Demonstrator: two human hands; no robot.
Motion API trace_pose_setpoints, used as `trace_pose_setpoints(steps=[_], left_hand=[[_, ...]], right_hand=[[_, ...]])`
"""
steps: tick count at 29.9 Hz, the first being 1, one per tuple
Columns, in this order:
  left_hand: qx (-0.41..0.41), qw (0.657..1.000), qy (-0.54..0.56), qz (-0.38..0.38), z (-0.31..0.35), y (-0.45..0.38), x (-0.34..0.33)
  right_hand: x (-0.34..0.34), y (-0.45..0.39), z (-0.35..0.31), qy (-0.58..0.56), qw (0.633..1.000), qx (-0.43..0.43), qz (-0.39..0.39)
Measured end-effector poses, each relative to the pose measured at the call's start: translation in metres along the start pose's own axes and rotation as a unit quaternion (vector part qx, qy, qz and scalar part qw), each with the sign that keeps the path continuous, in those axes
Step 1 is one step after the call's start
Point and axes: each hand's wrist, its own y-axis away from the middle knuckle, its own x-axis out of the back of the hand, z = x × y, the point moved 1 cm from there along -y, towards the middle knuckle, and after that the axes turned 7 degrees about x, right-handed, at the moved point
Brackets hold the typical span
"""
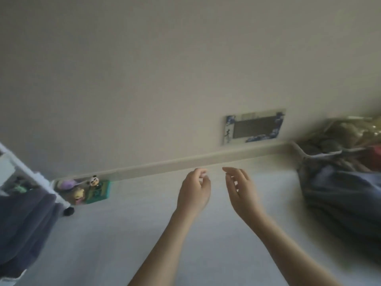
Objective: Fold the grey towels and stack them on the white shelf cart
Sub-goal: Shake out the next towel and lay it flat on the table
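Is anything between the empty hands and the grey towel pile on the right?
Nothing visible. The left hand and right hand hover empty over bare floor, and the stretch across to the grey towel pile at the right edge shows no obstacle.

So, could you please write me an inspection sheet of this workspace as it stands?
Surface: pale floor, bare between the arms.
Job's things: grey towels hanging at the white shelf cart, left; grey cloth in a bag, right.
Clutter: toy figures by the skirting.
Grippers: left hand and right hand loosely curled, holding nothing.
Cables: nothing seen.
Surroundings: plain wall, a framed panel low on it.
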Motion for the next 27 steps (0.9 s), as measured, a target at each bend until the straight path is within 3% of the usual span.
trace_pose_setpoints(steps=[8, 14, 18, 21, 24, 27], left_hand=[[-0.02, 0.985, 0.021, -0.168, 0.063, 0.015, -0.148], [-0.015, 0.971, 0.037, -0.234, 0.091, 0.014, -0.222], [-0.015, 0.958, 0.039, -0.283, 0.122, 0.015, -0.278], [-0.039, 0.946, 0.049, -0.319, 0.136, 0.016, -0.309], [-0.048, 0.936, 0.056, -0.344, 0.141, 0.018, -0.335], [-0.06, 0.935, 0.047, -0.347, 0.146, 0.019, -0.36]], right_hand=[[0.116, 0.061, 0.102, 0.101, 0.981, -0.151, 0.07], [0.171, 0.084, 0.156, 0.162, 0.953, -0.219, 0.136], [0.212, 0.093, 0.194, 0.267, 0.911, -0.25, 0.19], [0.233, 0.096, 0.213, 0.357, 0.869, -0.297, 0.17], [0.244, 0.103, 0.23, 0.318, 0.859, -0.382, 0.125], [0.254, 0.108, 0.246, 0.251, 0.849, -0.438, 0.159]])
